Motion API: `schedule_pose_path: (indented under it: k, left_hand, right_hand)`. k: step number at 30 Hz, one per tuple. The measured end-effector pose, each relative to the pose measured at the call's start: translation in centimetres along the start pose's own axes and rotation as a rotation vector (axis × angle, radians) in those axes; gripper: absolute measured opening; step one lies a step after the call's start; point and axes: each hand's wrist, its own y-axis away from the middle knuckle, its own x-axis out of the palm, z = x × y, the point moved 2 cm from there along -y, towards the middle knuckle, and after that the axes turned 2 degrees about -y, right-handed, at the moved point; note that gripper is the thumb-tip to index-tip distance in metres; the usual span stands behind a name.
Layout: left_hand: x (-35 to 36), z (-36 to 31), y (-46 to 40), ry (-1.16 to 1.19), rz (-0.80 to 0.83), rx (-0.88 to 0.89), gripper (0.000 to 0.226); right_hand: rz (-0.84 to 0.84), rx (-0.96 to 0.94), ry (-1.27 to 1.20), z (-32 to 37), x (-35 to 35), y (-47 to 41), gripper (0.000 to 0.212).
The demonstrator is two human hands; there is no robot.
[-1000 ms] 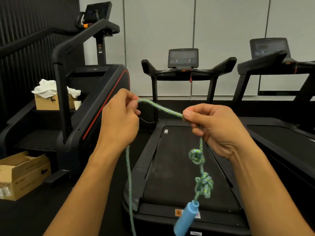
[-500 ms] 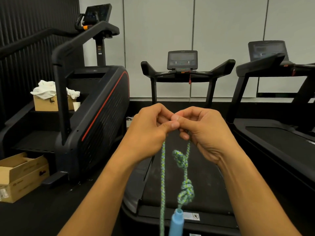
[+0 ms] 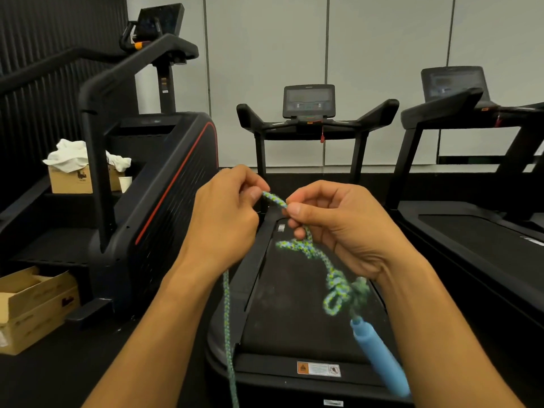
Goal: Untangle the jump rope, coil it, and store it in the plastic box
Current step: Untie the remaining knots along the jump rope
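Left hand [image 3: 223, 222] pinches the green-and-blue braided jump rope [image 3: 297, 248] between thumb and curled fingers; right hand [image 3: 338, 231] pinches it just beside, above the black treadmill [image 3: 294, 319]. Knots dangle below the right hand, down to the light blue plastic handle [image 3: 379, 354]. The orange warning sticker [image 3: 318, 369] on the treadmill's near edge is too small to read.

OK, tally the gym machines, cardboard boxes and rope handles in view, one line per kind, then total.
Treadmills: 2
Stair climber: 1
Cardboard boxes: 2
Rope handles: 1
Total: 6
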Motion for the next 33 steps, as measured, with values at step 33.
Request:
schedule_pose_path:
  k: [33]
  left_hand:
    - [0.6,-1.1,0.2,0.338,-0.038,0.071,0.021]
  right_hand:
    - [0.001,-0.052,0.108,0.4,0.4,0.0,0.028]
